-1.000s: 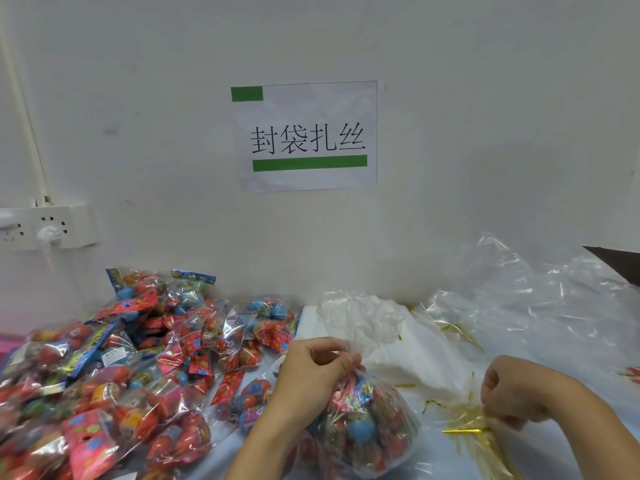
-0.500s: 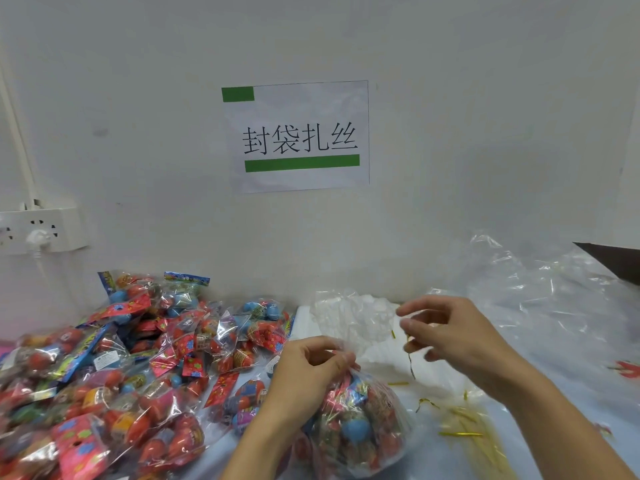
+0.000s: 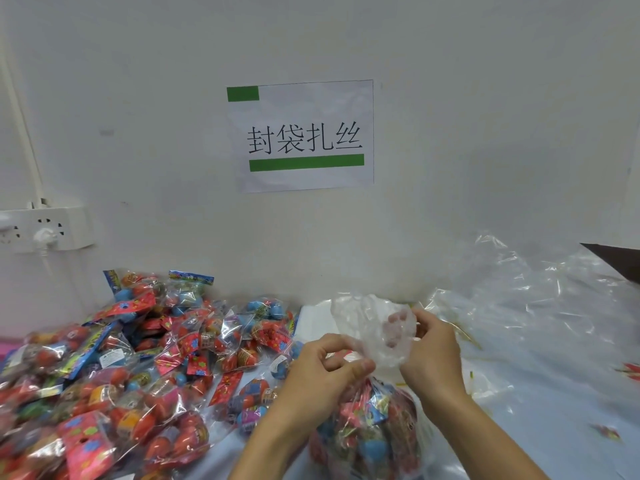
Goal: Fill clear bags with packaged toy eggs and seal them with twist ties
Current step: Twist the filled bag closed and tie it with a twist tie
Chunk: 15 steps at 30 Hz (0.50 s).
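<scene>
You are holding the filled clear bag (image 3: pixel 367 431) upright on the table (image 3: pixel 554 393), its long axis running vertically and its gathered mouth pointing up toward the wall (image 3: pixel 485 133). Your left hand (image 3: pixel 322 372) is pinching the bag's neck between thumb and curled fingers. Your right hand (image 3: pixel 433 351) is curling around the loose top film just beside it; whether a twist tie is in that grip cannot be told. A pile of packaged toy eggs (image 3: pixel 121 368) is crowding the table's left side, touching the wall. Empty clear bags (image 3: pixel 536 299) are lying on the right, with gold twist ties (image 3: pixel 464 332) partly hidden behind your right hand. A paper sign (image 3: pixel 301 135) and a power strip (image 3: pixel 45 230) are hanging on the wall.
</scene>
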Available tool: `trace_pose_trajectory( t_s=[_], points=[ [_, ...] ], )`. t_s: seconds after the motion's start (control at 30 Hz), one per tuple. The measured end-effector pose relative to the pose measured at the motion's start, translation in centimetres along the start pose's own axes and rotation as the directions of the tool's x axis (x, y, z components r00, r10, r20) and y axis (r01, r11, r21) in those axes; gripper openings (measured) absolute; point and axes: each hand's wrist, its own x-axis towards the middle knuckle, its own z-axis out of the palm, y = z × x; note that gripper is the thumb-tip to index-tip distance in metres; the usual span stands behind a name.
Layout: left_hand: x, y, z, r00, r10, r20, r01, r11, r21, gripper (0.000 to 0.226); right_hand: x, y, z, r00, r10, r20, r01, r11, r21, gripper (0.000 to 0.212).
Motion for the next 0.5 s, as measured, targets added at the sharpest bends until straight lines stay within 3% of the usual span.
trace_pose_trajectory(
  t_s=[0.07,0.17,0.33,0.5],
  points=[
    [0.0,0.1,0.2,1.0,0.012,-0.002,-0.012,1.0,-0.013,0.023,-0.3,-0.2,0.1,0.986,0.027,0.163,-0.043,0.994,0.099,0.021],
    [0.0,0.3,0.4,0.998,0.038,-0.04,-0.038,0.999,0.008,0.02,-0.4,-0.5,0.1,0.927,0.068,0.368,-0.142,0.974,0.178,0.023],
    [0.4,-0.4,0.1,0.991,0.074,-0.115,-0.06,0.991,0.12,0.01,0.6,-0.3,-1.4,0.844,0.166,0.51,-0.208,0.978,0.027,0.02],
    [0.8,-0.7,-0.1,0.985,0.093,-0.146,-0.072,0.987,0.144,0.007,1.1,-0.3,-2.2,0.784,0.151,0.602,-0.175,0.984,-0.018,0.016]
  ],
)
